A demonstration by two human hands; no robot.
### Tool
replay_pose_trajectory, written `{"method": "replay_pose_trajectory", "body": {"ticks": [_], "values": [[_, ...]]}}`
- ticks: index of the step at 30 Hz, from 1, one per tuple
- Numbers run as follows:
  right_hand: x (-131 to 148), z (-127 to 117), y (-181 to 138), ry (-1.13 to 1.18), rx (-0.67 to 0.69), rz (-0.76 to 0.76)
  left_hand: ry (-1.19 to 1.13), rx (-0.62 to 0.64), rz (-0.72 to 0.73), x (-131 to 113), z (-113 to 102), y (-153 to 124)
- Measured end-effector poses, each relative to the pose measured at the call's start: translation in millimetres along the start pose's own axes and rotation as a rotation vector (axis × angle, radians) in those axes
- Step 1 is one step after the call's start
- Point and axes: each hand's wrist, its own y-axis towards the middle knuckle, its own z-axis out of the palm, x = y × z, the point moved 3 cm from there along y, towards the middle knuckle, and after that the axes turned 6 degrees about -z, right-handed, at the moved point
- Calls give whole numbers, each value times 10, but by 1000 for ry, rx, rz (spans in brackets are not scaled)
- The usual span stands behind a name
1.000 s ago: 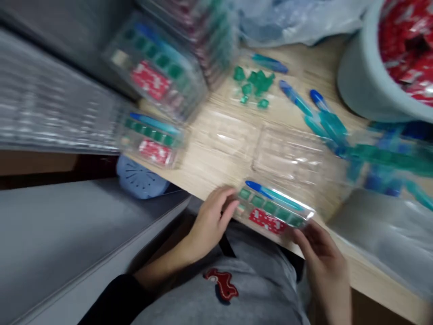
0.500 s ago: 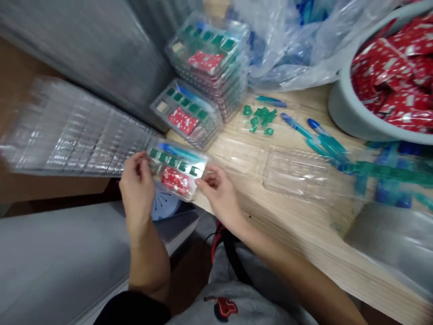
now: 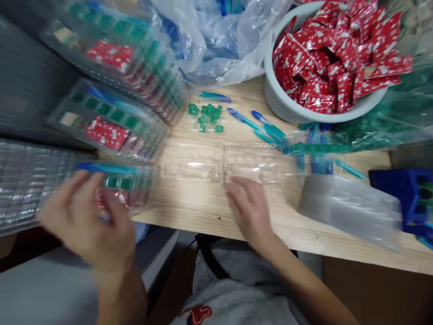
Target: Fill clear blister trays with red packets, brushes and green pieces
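Observation:
My left hand point(image 3: 91, 221), blurred by motion, is in front of a filled clear plastic box point(image 3: 142, 183) at the table's left edge. Its fingers are bent and apart, with nothing visible between them. The box holds a blue pen, green cubes and a red white-spotted packet, partly hidden by that hand. My right hand point(image 3: 248, 207) has its fingers stretched over the near edge of a clear plastic tray point(image 3: 248, 158); I cannot tell whether they touch it. Left of that tray lies another clear tray point(image 3: 192, 162).
Filled boxes point(image 3: 111, 131) stand stacked at the left. Green cubes point(image 3: 209, 113) and blue-green pens point(image 3: 267, 128) lie behind the trays. At the back are a plastic bag point(image 3: 216, 49) and a grey tub point(image 3: 291, 108) of red packets. Stacked clear plastic point(image 3: 348, 207) sits at the right.
Both hands have let go of the filled box, which now rests in the stack at the left. My right hand has moved right to the clear tray. The view has swung right.

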Motion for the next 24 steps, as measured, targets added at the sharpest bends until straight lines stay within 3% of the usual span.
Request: {"method": "replay_pose_trajectory", "body": {"ticks": [2,4,8,11,15,18,24], "values": [[-268,-186,-182,-245,13,44,-164,183,167,-316,207,-89],[-448,-248,-312,-346,42,67,-240,360,238,-555,465,-192],[-543,-233,-425,-316,-19,55,-126,480,230,-674,780,-321],[-554,-211,-420,-274,-42,64,-6,533,329,-614,671,-379],[-603,-159,-339,-211,-37,85,-56,798,449,-638,313,-545],[-617,-130,-265,-149,-36,92,-164,951,536,-843,155,-720],[-557,-341,-352,-40,-112,169,-325,946,709,-1346,337,-974]]}}
